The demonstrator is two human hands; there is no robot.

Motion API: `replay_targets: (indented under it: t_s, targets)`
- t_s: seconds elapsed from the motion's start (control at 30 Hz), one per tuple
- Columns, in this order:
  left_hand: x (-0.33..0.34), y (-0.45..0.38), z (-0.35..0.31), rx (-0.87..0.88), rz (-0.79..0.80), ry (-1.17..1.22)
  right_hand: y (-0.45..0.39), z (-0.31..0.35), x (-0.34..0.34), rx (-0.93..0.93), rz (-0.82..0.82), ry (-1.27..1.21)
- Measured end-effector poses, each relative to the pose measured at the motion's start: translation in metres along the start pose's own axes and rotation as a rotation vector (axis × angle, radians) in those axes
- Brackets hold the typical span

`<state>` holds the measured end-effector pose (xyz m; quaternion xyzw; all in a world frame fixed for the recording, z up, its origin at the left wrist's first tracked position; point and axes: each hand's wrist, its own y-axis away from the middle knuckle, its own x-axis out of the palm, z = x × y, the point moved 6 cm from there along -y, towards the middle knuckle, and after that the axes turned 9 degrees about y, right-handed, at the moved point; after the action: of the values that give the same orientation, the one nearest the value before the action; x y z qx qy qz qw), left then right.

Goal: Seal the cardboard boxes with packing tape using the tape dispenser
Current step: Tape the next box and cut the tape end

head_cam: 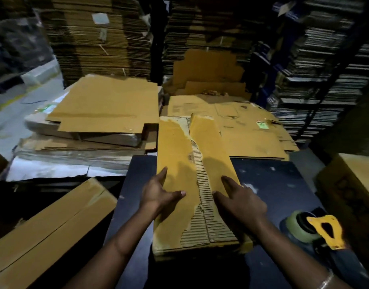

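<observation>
Two flat hands, left hand (156, 193) and right hand (241, 200), are pressed, fingers spread, on a long torn cardboard box (192, 174) with ribbed corrugation exposed, on the dark table (283, 184); the tape dispenser (312, 230), seemingly yellow-bladed, lies beside it.

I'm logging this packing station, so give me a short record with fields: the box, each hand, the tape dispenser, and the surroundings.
box: long cardboard box lying on the dark table, top layer torn, corrugation exposed
left hand: left hand on the box's left edge, fingers straight
right hand: right hand flat on the box's right side
tape dispenser: tape dispenser on the table at right, untouched
surroundings: flattened cardboard stacks behind
</observation>
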<state>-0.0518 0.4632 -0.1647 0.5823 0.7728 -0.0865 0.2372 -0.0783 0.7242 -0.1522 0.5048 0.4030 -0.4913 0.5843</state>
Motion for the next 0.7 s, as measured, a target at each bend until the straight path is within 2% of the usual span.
replay_targets:
  t_s: [0.17, 0.33, 0.47, 0.6, 0.7]
  targets:
    - [0.038, 0.015, -0.017, -0.009, -0.022, 0.023, -0.013, -0.042, -0.005, -0.029, -0.036, 0.044]
    - [0.065, 0.028, -0.026, -0.041, 0.014, -0.014, -0.033, -0.055, -0.008, -0.027, 0.031, 0.0]
    - [0.074, 0.024, -0.029, -0.071, 0.023, -0.087, -0.032, -0.064, -0.003, -0.032, -0.005, 0.076]
    - [0.089, 0.012, -0.062, 0.115, -0.024, -0.349, -0.029, -0.066, -0.004, -0.05, -0.025, 0.029]
    - [0.117, -0.004, -0.085, 0.256, 0.074, -0.51, -0.029, -0.073, -0.003, -0.099, -0.044, -0.052]
